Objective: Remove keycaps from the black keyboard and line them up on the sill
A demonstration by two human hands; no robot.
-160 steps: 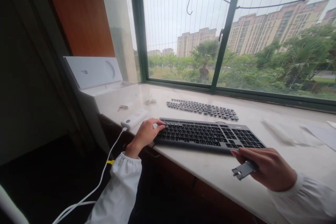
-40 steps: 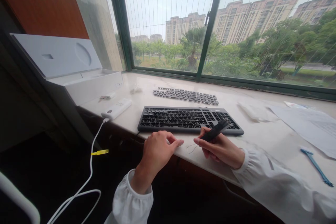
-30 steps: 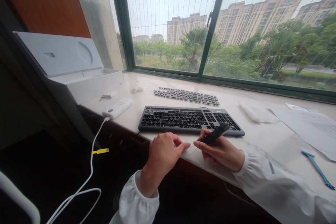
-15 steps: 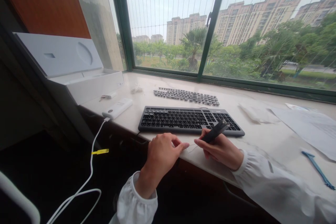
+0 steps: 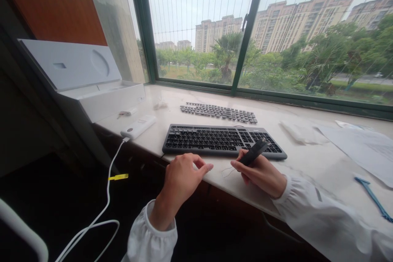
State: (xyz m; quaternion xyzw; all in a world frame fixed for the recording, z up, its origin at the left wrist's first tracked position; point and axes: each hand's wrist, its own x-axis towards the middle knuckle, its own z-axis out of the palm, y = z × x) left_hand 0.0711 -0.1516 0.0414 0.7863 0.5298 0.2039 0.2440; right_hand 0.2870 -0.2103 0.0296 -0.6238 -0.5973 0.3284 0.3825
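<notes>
My right hand is wrapped round a black handheld tool, whose tip points up and to the right over the keyboard's lower right part. A thin wire loop sticks out on the left side of that hand. Left of it, my left hand hovers at the table's front edge, thumb and fingertips close together; what they hold, if anything, is too small to tell. Behind both hands lies a dark keyboard with most keycaps off. Rows of loose keycaps lie beyond it.
An open white box stands at the left, with a white power bank and its cable in front. On the right are clear plastic bags, paper sheets and a blue tool.
My left hand has moved left, away from the wire loop and my right hand. My right hand has shifted slightly right with the black tool.
</notes>
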